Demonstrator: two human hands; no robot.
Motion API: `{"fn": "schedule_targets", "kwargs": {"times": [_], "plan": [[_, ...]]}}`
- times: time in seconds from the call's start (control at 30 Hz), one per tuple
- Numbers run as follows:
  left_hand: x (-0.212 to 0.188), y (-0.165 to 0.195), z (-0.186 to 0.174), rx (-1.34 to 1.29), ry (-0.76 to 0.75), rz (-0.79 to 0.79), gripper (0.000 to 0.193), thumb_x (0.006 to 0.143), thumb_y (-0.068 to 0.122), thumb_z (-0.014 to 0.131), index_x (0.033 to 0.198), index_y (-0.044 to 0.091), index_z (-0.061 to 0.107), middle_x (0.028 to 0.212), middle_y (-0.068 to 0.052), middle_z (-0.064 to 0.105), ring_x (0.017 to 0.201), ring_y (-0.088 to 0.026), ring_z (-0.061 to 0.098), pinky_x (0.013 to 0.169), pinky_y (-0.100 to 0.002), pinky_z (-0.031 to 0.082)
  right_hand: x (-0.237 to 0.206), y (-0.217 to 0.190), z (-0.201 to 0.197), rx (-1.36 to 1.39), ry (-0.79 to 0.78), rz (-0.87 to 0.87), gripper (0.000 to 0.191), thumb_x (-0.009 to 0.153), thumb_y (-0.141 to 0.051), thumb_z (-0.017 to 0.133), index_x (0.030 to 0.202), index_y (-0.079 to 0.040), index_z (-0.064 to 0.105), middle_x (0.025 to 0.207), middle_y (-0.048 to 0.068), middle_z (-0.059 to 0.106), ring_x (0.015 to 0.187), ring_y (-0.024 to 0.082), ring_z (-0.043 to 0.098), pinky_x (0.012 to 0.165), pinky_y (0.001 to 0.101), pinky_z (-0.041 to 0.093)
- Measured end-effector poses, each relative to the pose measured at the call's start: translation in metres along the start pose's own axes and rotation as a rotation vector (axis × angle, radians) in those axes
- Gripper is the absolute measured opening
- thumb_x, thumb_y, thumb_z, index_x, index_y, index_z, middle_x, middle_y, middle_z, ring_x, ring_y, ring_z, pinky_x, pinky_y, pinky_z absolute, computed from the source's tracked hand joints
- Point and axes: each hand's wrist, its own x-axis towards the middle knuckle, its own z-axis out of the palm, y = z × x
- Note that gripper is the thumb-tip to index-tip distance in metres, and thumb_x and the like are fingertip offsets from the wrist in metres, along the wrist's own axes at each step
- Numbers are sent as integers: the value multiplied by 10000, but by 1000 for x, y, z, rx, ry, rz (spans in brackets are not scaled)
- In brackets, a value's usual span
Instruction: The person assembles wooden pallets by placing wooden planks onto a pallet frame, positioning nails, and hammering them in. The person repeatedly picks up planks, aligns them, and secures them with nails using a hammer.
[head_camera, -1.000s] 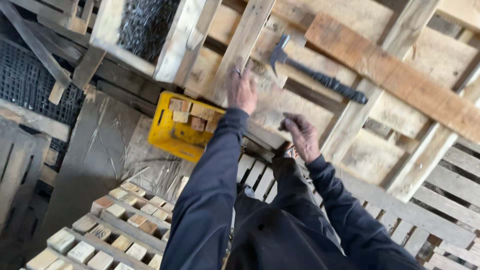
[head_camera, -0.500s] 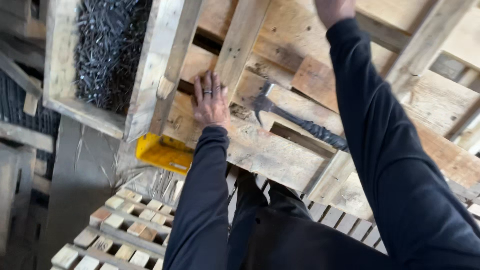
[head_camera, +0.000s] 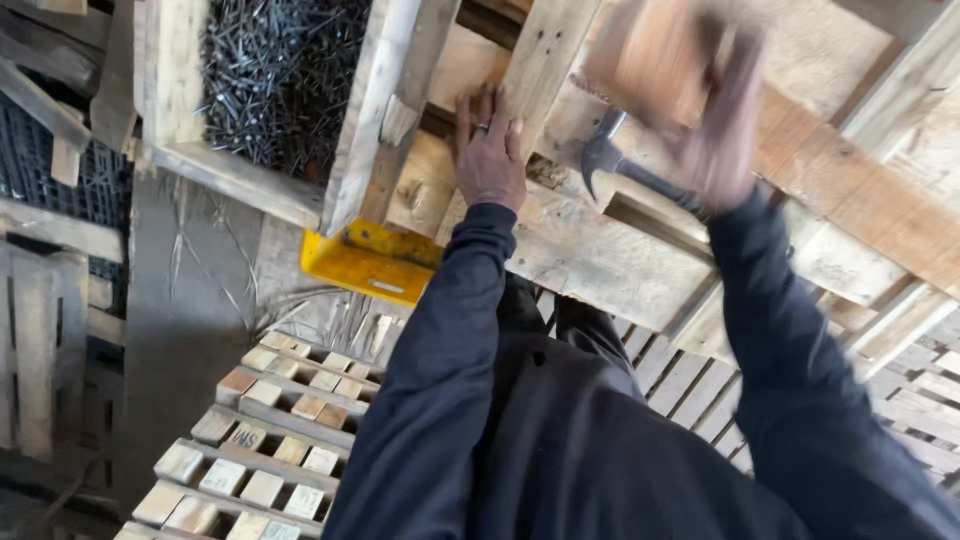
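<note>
Left hand (head_camera: 489, 150) lies flat on the pallet (head_camera: 600, 260), fingers together; right hand (head_camera: 700, 110), blurred, grips a wooden block (head_camera: 640, 60); hammer (head_camera: 625, 170) rests between them; nail box (head_camera: 275, 80) at pallet's left edge.

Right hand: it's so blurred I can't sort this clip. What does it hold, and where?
The right hand grips a blurred wooden block by its lower end. The left hand holds nothing, lying flat on the pallet board.

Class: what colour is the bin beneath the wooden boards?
Yellow bin, seen in the head view.
</note>
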Motion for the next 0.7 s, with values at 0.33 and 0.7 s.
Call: {"fn": "schedule_targets", "kwargs": {"times": [0.33, 0.7], "plan": [[-30, -72, -46, -197, 7, 237, 319, 1045, 218, 584, 1271, 29, 707, 1457, -150, 627, 1467, -371, 397, 1209, -440, 372, -226, -106, 100, -11, -288, 342, 1074, 667, -163, 967, 1503, -39, 304, 1458, 295, 407, 1292, 479, 487, 1074, 514, 437], [-113, -46, -58, -1298, 181, -314, 524, 1022, 266, 681, 1479, 35, 568, 1531, -148, 561, 1303, -230, 627, 1045, -349, 540, -160, -87, 39, 1395, -154, 1280, 882, 985, -597, 695, 1559, 17, 426, 1227, 178, 657, 855, 228, 677, 684, 346, 563]]}}
